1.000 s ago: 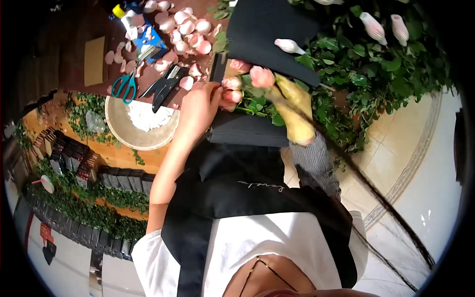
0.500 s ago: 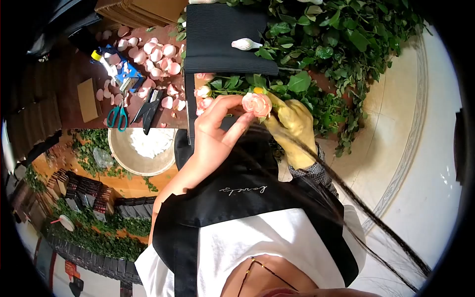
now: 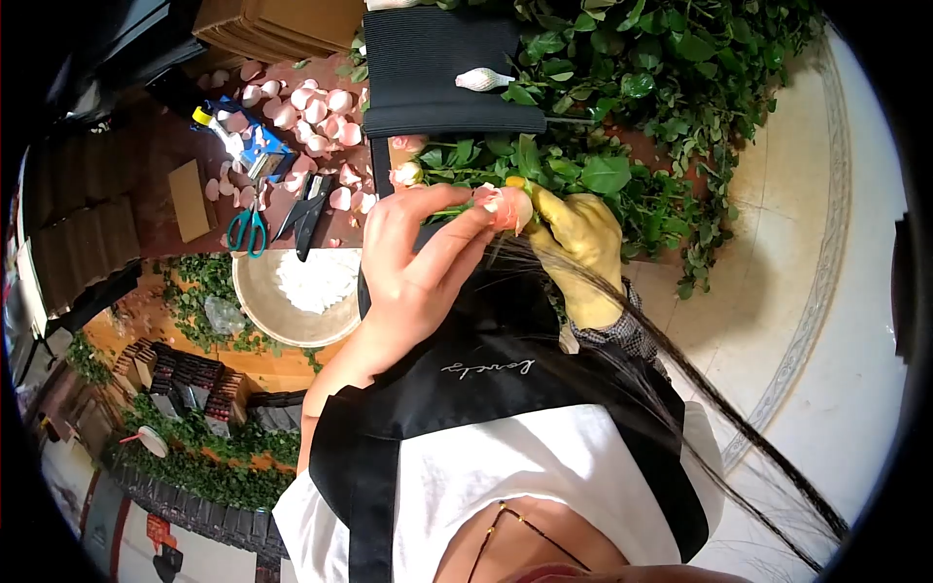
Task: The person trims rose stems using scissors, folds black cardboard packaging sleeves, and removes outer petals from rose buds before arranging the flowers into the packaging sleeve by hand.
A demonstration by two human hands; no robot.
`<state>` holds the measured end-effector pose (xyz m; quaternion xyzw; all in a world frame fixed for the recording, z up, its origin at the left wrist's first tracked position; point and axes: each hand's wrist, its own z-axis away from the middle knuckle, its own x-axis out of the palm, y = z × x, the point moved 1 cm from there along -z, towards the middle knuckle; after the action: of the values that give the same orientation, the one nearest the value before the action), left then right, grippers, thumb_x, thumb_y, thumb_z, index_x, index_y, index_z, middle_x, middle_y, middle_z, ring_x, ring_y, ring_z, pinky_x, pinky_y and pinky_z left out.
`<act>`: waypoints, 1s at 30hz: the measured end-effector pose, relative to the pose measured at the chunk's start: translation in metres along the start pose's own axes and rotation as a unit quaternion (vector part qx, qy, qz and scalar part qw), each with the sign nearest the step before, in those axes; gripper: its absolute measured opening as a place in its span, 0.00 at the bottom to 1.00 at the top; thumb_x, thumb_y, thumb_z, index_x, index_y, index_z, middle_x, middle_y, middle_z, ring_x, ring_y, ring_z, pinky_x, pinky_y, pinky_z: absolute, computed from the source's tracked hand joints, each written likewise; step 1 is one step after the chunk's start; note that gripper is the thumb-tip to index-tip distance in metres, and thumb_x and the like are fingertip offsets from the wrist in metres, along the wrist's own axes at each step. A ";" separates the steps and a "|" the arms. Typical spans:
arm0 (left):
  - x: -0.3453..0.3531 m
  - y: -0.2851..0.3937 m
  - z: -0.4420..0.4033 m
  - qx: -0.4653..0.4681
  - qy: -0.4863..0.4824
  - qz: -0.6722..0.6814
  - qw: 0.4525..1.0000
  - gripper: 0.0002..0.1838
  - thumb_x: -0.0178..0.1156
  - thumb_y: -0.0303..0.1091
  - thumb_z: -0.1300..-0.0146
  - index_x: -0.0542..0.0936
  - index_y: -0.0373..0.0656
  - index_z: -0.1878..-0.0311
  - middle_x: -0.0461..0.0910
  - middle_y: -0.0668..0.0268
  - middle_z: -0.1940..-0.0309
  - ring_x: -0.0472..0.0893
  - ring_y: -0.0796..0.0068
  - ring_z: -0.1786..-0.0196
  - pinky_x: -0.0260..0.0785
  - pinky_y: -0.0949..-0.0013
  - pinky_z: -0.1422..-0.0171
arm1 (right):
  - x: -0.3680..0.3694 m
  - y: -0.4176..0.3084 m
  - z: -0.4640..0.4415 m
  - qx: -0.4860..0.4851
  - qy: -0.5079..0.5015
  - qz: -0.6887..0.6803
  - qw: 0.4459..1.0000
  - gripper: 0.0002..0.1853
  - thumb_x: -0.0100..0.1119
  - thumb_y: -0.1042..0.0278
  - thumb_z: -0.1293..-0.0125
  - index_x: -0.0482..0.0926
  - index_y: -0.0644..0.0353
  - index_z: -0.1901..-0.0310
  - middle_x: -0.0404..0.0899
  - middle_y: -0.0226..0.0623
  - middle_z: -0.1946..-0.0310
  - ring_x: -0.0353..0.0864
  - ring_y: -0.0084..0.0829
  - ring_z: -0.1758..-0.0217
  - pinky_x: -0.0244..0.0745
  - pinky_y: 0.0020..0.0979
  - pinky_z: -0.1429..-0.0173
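Observation:
A pink rose (image 3: 512,208) is between my two hands, above the apron. My left hand (image 3: 418,255), bare, has its thumb and fingertips closed on the rose's outer petals. In a yellow glove, my right hand (image 3: 575,248) grips the same rose just below its head; the stem there is hidden. Just beyond my left fingers lie a paler rose (image 3: 407,174) and another pink one (image 3: 408,144), with leafy stems. Behind them is a black corrugated sheet (image 3: 437,63) with a net-wrapped bud (image 3: 483,79) on it.
Loose petals (image 3: 316,115), teal-handled scissors (image 3: 247,231) and a black stapler (image 3: 306,216) lie on the left of the table. Below it stands a bowl (image 3: 255,309) of white pieces. Leafy stems (image 3: 671,68) crowd the right. Dark hair strands cross the right side.
Both hands moved from the roses on the table to one rose held nearer the body. Over the last half second, my left fingers closed onto its petals.

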<state>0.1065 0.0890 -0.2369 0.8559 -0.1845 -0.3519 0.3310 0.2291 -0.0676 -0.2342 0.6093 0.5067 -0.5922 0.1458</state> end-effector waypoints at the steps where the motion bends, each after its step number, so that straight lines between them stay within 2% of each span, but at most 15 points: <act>1: 0.000 -0.001 -0.001 -0.003 -0.027 0.008 1.000 0.16 0.74 0.27 0.50 0.83 0.48 0.56 0.80 0.68 0.57 0.78 0.63 0.55 0.68 0.63 0.51 | 0.000 0.000 0.001 0.002 -0.010 0.006 1.000 0.22 0.72 0.71 0.48 0.85 0.49 0.48 0.77 0.28 0.79 0.76 0.33 0.75 0.73 0.35 0.63; 4: -0.003 -0.003 -0.007 -0.045 -0.081 0.017 0.996 0.16 0.75 0.25 0.52 0.85 0.46 0.59 0.80 0.67 0.59 0.79 0.64 0.56 0.69 0.64 0.53 | 0.004 0.004 0.007 -0.008 -0.008 0.001 1.000 0.23 0.73 0.70 0.48 0.84 0.49 0.47 0.77 0.28 0.78 0.76 0.33 0.75 0.73 0.35 0.62; 7: -0.006 -0.004 -0.010 -0.058 -0.099 0.053 0.992 0.15 0.76 0.26 0.54 0.85 0.47 0.60 0.79 0.68 0.60 0.78 0.65 0.56 0.69 0.64 0.51 | 0.003 0.006 0.008 -0.031 -0.001 -0.040 0.999 0.23 0.72 0.69 0.47 0.83 0.49 0.46 0.77 0.28 0.78 0.76 0.33 0.74 0.73 0.35 0.61; 10: -0.009 -0.008 -0.008 -0.072 -0.121 0.100 0.985 0.15 0.76 0.25 0.54 0.85 0.48 0.61 0.78 0.67 0.60 0.78 0.65 0.56 0.70 0.64 0.50 | -0.003 -0.001 0.005 -0.030 -0.048 -0.010 0.998 0.22 0.72 0.69 0.47 0.83 0.49 0.47 0.77 0.27 0.78 0.76 0.33 0.74 0.73 0.35 0.61; 12: -0.008 -0.010 -0.004 -0.077 -0.134 0.122 0.981 0.16 0.76 0.25 0.55 0.86 0.48 0.61 0.78 0.67 0.60 0.78 0.65 0.55 0.70 0.64 0.49 | -0.002 -0.003 0.005 -0.033 -0.034 -0.015 0.999 0.22 0.72 0.68 0.46 0.84 0.49 0.48 0.77 0.27 0.78 0.76 0.33 0.74 0.73 0.35 0.61; 14: -0.009 -0.010 0.000 -0.003 -0.070 0.038 0.997 0.13 0.74 0.27 0.53 0.86 0.49 0.62 0.78 0.71 0.61 0.77 0.68 0.59 0.66 0.64 0.54 | -0.001 -0.005 0.006 -0.019 -0.025 -0.023 0.999 0.21 0.72 0.68 0.46 0.84 0.49 0.48 0.77 0.27 0.78 0.77 0.32 0.74 0.74 0.34 0.60; 15: -0.008 -0.011 0.002 0.069 -0.047 0.007 0.996 0.13 0.73 0.29 0.54 0.87 0.50 0.61 0.78 0.72 0.61 0.76 0.71 0.60 0.65 0.65 0.55 | -0.001 -0.006 0.006 -0.019 -0.024 -0.023 0.999 0.21 0.72 0.68 0.46 0.84 0.49 0.48 0.77 0.27 0.78 0.77 0.32 0.74 0.74 0.34 0.60; 16: -0.009 -0.010 0.004 0.070 -0.047 0.007 0.996 0.13 0.73 0.29 0.54 0.87 0.50 0.61 0.78 0.72 0.61 0.76 0.71 0.60 0.65 0.65 0.55 | -0.001 -0.008 0.006 -0.008 -0.037 -0.016 0.999 0.20 0.71 0.68 0.46 0.84 0.49 0.48 0.78 0.27 0.78 0.77 0.32 0.73 0.74 0.34 0.60; 18: -0.013 -0.003 0.011 0.153 -0.013 -0.069 0.986 0.15 0.73 0.30 0.55 0.87 0.49 0.60 0.77 0.74 0.61 0.75 0.73 0.61 0.64 0.66 0.56 | 0.000 -0.010 0.007 0.001 -0.051 -0.009 0.999 0.20 0.71 0.68 0.46 0.84 0.49 0.49 0.78 0.27 0.78 0.78 0.33 0.73 0.74 0.34 0.59; 20: -0.015 -0.007 0.017 0.159 0.003 -0.069 0.985 0.16 0.73 0.30 0.56 0.87 0.49 0.59 0.77 0.74 0.63 0.75 0.73 0.62 0.62 0.68 0.56 | 0.003 -0.010 0.009 0.014 -0.016 -0.008 1.000 0.20 0.71 0.69 0.46 0.84 0.49 0.48 0.80 0.28 0.77 0.78 0.33 0.72 0.75 0.34 0.59; 22: -0.026 -0.009 0.018 0.092 0.059 -0.082 0.991 0.08 0.73 0.30 0.51 0.86 0.50 0.66 0.77 0.74 0.66 0.75 0.73 0.64 0.61 0.67 0.57 | 0.002 -0.007 0.009 0.020 -0.016 -0.007 1.000 0.20 0.70 0.69 0.45 0.84 0.49 0.49 0.80 0.29 0.76 0.78 0.34 0.72 0.74 0.34 0.59; 24: -0.037 -0.032 0.020 0.017 0.114 -0.197 0.974 0.02 0.70 0.28 0.44 0.85 0.47 0.69 0.76 0.73 0.70 0.71 0.70 0.65 0.62 0.65 0.61 | 0.000 -0.004 0.007 0.023 -0.013 -0.006 1.000 0.19 0.70 0.69 0.45 0.85 0.49 0.49 0.81 0.29 0.76 0.79 0.34 0.71 0.74 0.35 0.59; 26: -0.059 -0.071 0.024 -0.124 0.072 -0.327 0.934 0.08 0.67 0.31 0.36 0.81 0.43 0.72 0.75 0.68 0.72 0.69 0.70 0.68 0.61 0.63 0.64 | -0.002 -0.003 0.011 0.027 -0.024 -0.038 0.999 0.19 0.70 0.69 0.45 0.85 0.50 0.49 0.81 0.30 0.75 0.79 0.35 0.71 0.74 0.36 0.58; 29: -0.060 -0.064 0.009 -0.140 0.051 -0.328 0.933 0.08 0.67 0.32 0.35 0.81 0.41 0.70 0.75 0.63 0.72 0.71 0.68 0.69 0.63 0.64 0.63 | -0.002 -0.006 0.010 0.027 -0.036 -0.047 0.998 0.19 0.69 0.69 0.44 0.85 0.50 0.49 0.81 0.30 0.75 0.78 0.35 0.71 0.74 0.36 0.57; 30: -0.051 -0.052 0.000 -0.085 0.084 -0.273 0.955 0.07 0.68 0.30 0.37 0.81 0.39 0.68 0.77 0.62 0.72 0.74 0.66 0.67 0.66 0.66 0.61 | -0.001 -0.006 0.010 0.029 -0.046 -0.038 0.998 0.19 0.69 0.69 0.44 0.85 0.49 0.49 0.81 0.30 0.75 0.78 0.35 0.71 0.74 0.36 0.57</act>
<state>0.0757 0.1543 -0.2487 0.8689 0.1152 -0.3704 0.3076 0.2189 -0.0728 -0.2331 0.5659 0.5052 -0.6387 0.1286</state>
